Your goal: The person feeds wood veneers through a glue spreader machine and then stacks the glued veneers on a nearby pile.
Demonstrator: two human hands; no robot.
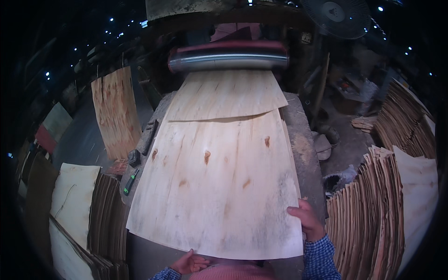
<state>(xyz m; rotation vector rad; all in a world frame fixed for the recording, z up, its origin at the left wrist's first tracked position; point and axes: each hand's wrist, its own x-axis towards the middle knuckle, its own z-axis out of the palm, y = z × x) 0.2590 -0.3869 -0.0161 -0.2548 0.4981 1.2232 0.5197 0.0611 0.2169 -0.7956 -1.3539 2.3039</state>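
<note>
A large pale wood veneer sheet (pixel 219 186) with brown knots lies lengthwise on the bench in front of me. My right hand (pixel 308 219) grips its right edge near the front corner, thumb on top and fingers hidden below. Just under the front edge is my left hand (pixel 190 262), fingers stretched and apart, with nothing visible in it. Beyond, a second veneer sheet (pixel 228 95) overlaps the far part of the first and reaches up to a shiny metal roller (pixel 228 60).
Upright stacks of veneer flank me at left (pixel 107 214) and right (pixel 368 200). On the bench's left rim lie a black-and-green utility knife (pixel 130 182) and a dark block-shaped object (pixel 134 157). One veneer sheet (pixel 116 112) stands left; a fan (pixel 336 16) is upper right.
</note>
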